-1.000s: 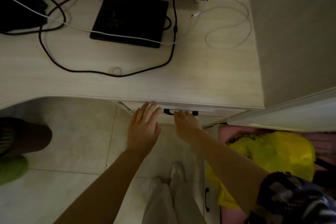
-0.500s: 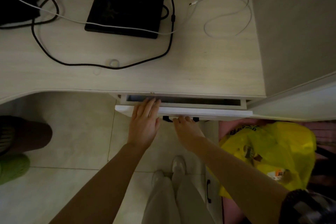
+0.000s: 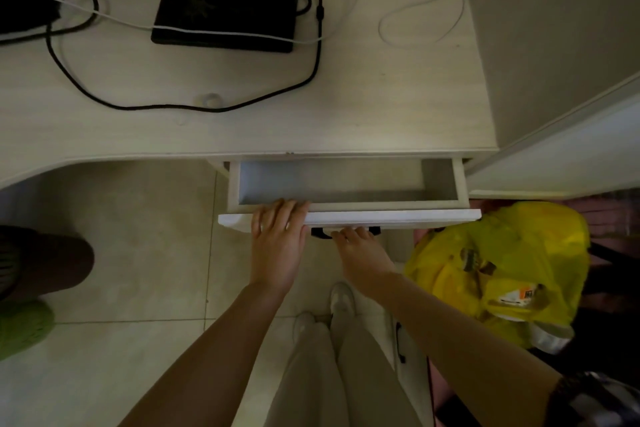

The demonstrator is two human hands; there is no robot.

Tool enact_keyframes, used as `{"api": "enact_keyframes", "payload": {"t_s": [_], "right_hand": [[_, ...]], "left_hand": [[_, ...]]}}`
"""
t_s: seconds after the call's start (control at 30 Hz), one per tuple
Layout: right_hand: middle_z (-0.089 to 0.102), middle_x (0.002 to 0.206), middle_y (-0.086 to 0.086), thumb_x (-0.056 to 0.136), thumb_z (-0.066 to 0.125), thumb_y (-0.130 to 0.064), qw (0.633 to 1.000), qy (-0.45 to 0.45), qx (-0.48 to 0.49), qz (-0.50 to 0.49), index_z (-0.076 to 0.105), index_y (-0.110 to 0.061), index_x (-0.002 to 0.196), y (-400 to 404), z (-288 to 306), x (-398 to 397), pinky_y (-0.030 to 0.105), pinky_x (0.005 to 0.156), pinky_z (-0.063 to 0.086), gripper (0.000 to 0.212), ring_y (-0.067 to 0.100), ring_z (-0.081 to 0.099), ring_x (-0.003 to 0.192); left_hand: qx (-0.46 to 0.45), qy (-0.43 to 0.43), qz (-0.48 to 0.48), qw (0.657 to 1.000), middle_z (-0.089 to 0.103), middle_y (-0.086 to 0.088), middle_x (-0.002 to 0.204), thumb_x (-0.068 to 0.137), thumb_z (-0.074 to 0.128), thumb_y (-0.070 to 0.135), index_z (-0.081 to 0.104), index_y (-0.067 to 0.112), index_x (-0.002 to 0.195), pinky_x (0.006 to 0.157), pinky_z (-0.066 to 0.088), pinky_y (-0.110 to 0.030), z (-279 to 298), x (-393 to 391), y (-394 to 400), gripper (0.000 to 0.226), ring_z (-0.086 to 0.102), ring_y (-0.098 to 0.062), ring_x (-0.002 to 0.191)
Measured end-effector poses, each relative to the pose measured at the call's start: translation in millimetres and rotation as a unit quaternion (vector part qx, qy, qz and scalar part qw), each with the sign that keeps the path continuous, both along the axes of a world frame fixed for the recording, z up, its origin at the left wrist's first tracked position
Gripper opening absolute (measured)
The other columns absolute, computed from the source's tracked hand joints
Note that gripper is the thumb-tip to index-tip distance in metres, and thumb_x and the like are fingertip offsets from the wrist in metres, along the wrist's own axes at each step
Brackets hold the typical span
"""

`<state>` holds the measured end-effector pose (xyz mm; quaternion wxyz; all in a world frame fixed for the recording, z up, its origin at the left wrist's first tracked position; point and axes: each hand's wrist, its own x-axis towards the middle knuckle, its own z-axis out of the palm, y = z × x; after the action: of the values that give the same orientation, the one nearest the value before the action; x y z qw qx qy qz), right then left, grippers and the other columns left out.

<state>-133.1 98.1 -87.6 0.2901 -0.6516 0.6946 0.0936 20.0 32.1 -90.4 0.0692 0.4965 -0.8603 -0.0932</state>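
A white drawer under the pale wooden desk stands pulled out a good way, and its inside shows nothing. My left hand lies with straight fingers over the top edge of the drawer front, left of the middle. My right hand reaches under the front, its fingers curled round the black handle, which is mostly hidden behind them.
On the desk are a black monitor base, black cable and white cable. A tall grey panel rises at right. A yellow plastic bag lies right of the drawer. Another person's leg and green shoe are at left.
The drawer went from closed to slightly out to well out toward me. Both hands stayed on its front and came back with it.
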Motion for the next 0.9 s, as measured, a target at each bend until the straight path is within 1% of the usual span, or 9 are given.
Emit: {"api": "enact_keyframes", "payload": {"t_s": [0.1, 0.27, 0.5, 0.57, 0.7, 0.8, 0.9], "right_hand": [[0.040, 0.145, 0.014, 0.095, 0.036, -0.007, 1.000, -0.009, -0.025, -0.011, 0.032, -0.008, 0.144, 16.2, -1.8, 7.2, 0.044, 0.117, 0.024, 0.049, 0.035, 0.033, 0.135], [0.038, 0.148, 0.012, 0.093, 0.041, -0.008, 0.998, -0.014, -0.055, -0.030, 0.028, -0.010, 0.147, 45.6, -8.4, 20.8, 0.043, 0.117, 0.024, 0.055, 0.034, 0.030, 0.138], [0.047, 0.142, 0.013, 0.092, 0.046, -0.009, 0.996, -0.008, -0.081, -0.021, 0.034, -0.009, 0.144, 74.5, -18.1, 29.7, 0.042, 0.114, 0.029, 0.053, 0.033, 0.041, 0.131], [0.051, 0.138, 0.014, 0.089, 0.049, -0.008, 0.996, -0.007, -0.086, -0.018, 0.039, -0.007, 0.142, 83.1, -20.6, 32.1, 0.044, 0.112, 0.033, 0.054, 0.035, 0.046, 0.128], [0.059, 0.127, 0.017, 0.083, 0.053, -0.005, 0.995, 0.000, -0.101, -0.013, 0.048, -0.004, 0.135, 97.6, -23.9, 36.2, 0.046, 0.104, 0.044, 0.053, 0.038, 0.055, 0.116], [0.053, 0.135, 0.017, 0.087, 0.050, -0.005, 0.996, -0.012, -0.092, -0.003, 0.043, -0.003, 0.139, 108.6, -22.4, 39.4, 0.047, 0.110, 0.037, 0.052, 0.038, 0.048, 0.125], [0.057, 0.130, 0.019, 0.085, 0.052, -0.003, 0.996, -0.017, -0.091, -0.011, 0.047, -0.001, 0.136, 120.2, -22.2, 41.8, 0.047, 0.107, 0.039, 0.051, 0.040, 0.053, 0.120]], "left_hand": [[0.008, 0.002, -0.002, 1.000, 0.058, -0.003, 0.130, 0.091, 0.052, 0.027, 0.055, 0.018, 0.129, 0.109, 0.034, -0.049, -1.7, 5.6, 11.1, 0.039, 0.051, -0.025, 0.125], [0.011, 0.006, 0.001, 1.000, 0.058, -0.003, 0.132, 0.092, 0.047, 0.029, 0.056, 0.017, 0.128, 0.109, 0.035, -0.051, -3.0, 13.7, 31.4, 0.039, 0.051, -0.025, 0.126], [0.008, 0.017, 0.006, 1.000, 0.058, -0.001, 0.131, 0.092, 0.046, 0.028, 0.056, 0.018, 0.129, 0.110, 0.033, -0.049, -6.2, 24.8, 59.1, 0.040, 0.049, -0.024, 0.127], [0.000, 0.020, 0.009, 1.000, 0.059, -0.001, 0.130, 0.092, 0.047, 0.028, 0.056, 0.018, 0.128, 0.109, 0.033, -0.050, -7.0, 27.5, 66.9, 0.038, 0.050, -0.025, 0.126], [-0.016, 0.025, 0.012, 0.999, 0.060, -0.002, 0.128, 0.092, 0.047, 0.027, 0.057, 0.017, 0.126, 0.109, 0.033, -0.049, -7.3, 30.6, 82.8, 0.037, 0.052, -0.025, 0.123], [-0.022, 0.025, 0.015, 0.999, 0.061, -0.003, 0.126, 0.091, 0.049, 0.026, 0.058, 0.015, 0.125, 0.109, 0.035, -0.049, -7.7, 33.6, 96.0, 0.037, 0.053, -0.026, 0.122], [-0.025, 0.019, 0.018, 0.999, 0.061, -0.003, 0.125, 0.090, 0.056, 0.022, 0.059, 0.015, 0.124, 0.108, 0.035, -0.050, -8.2, 37.4, 107.5, 0.036, 0.053, -0.026, 0.121]]}}
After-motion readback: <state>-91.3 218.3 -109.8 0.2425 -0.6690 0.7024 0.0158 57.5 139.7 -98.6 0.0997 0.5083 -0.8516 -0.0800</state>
